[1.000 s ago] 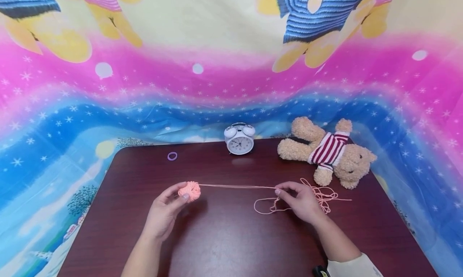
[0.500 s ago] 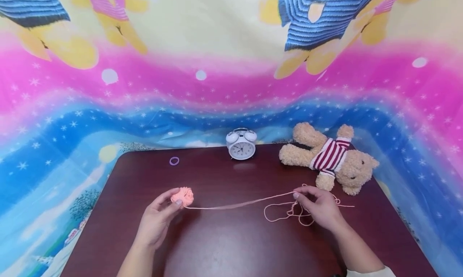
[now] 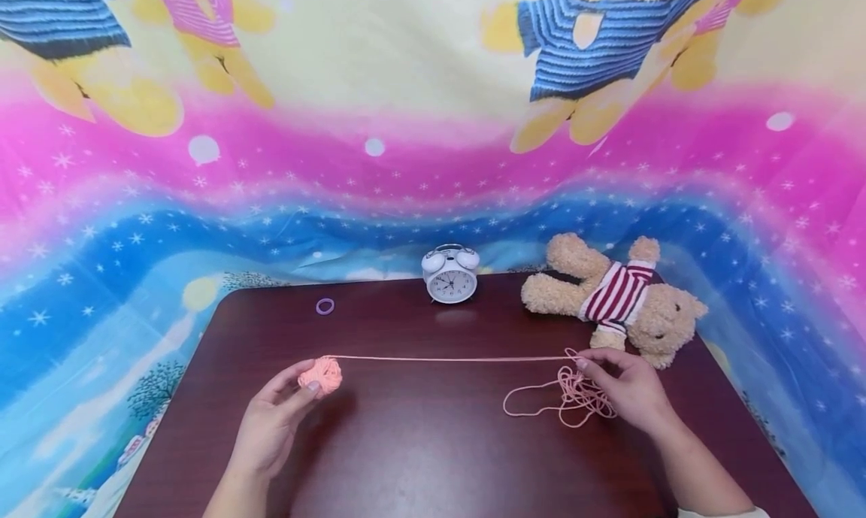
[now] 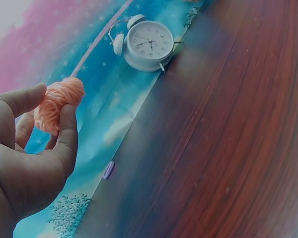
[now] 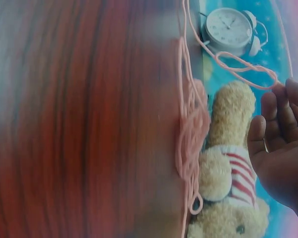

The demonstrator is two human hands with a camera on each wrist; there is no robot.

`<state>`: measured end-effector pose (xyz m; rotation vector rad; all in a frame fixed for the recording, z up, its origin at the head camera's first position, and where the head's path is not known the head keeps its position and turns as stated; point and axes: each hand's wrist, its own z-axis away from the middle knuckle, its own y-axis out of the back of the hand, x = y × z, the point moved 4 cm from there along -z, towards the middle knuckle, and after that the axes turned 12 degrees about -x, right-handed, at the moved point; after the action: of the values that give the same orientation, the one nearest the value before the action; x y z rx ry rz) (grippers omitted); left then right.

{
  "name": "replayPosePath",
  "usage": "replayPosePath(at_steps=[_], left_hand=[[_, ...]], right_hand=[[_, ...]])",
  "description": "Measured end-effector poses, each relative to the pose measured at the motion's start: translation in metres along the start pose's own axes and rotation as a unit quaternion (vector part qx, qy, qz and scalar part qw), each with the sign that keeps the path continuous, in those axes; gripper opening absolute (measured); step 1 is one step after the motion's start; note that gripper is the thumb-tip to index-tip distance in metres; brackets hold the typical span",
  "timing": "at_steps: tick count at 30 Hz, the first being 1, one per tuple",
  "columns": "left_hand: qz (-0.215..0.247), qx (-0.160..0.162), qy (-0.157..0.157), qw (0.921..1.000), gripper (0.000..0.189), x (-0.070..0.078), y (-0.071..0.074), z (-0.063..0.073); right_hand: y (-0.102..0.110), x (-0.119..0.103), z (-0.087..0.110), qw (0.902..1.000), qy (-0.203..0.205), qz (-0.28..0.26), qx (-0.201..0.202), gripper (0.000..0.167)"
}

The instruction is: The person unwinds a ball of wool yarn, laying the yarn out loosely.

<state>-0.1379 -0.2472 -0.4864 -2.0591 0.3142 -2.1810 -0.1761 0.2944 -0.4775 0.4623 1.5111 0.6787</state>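
My left hand [image 3: 267, 420] holds a small ball of peach yarn [image 3: 322, 375] between thumb and fingers, above the table's left side. From the ball's top a strand [image 3: 440, 359] runs taut and nearly level to my right hand [image 3: 629, 390], which pinches it between thumb and forefinger. Below the right fingertips lies a loose tangle of unwound yarn [image 3: 575, 398] on the table, one loop reaching left. In the left wrist view the ball [image 4: 59, 101] sits at the fingertips. A small yarn loop [image 5: 248, 69] hangs by the pinch in the right wrist view.
A white twin-bell alarm clock [image 3: 452, 281] stands at the table's back edge. A purple ring [image 3: 325, 306] lies at back left. A teddy bear [image 3: 619, 296] in a striped shirt lies on its side behind my right hand. Printed cloth [image 3: 406, 165] hangs behind the dark table [image 3: 419, 458].
My left hand has moved left with the yarn ball, and my right hand has moved right. The strand sagged half a second ago and is now taut and longer.
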Motion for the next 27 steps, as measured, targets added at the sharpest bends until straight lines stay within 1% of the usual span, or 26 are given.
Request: replayPosePath(at_steps=[5,10,17,23,27], left_hand=[[0.003,0.005,-0.009,0.9999,0.042,0.004,0.009,0.003],[-0.002,0.007,-0.013,0.9999,0.042,0.008,0.016,0.004],[-0.004,0.011,-0.014,0.9998,0.040,0.011,0.024,0.007],[-0.003,0.018,-0.015,0.9997,0.040,0.013,0.032,0.011],[0.005,0.013,-0.021,0.9997,0.038,0.013,0.036,0.012]], right_hand=[[0.012,0.007,0.002,0.9999,-0.009,0.002,0.005,0.030],[0.023,0.013,0.005,0.9998,-0.015,0.011,0.012,0.031],[0.041,0.022,0.011,0.9982,-0.020,0.050,0.028,0.029],[0.054,0.031,0.015,0.9966,-0.030,0.064,0.043,0.033],[0.063,0.037,0.017,0.9958,-0.034,0.064,0.055,0.033]])
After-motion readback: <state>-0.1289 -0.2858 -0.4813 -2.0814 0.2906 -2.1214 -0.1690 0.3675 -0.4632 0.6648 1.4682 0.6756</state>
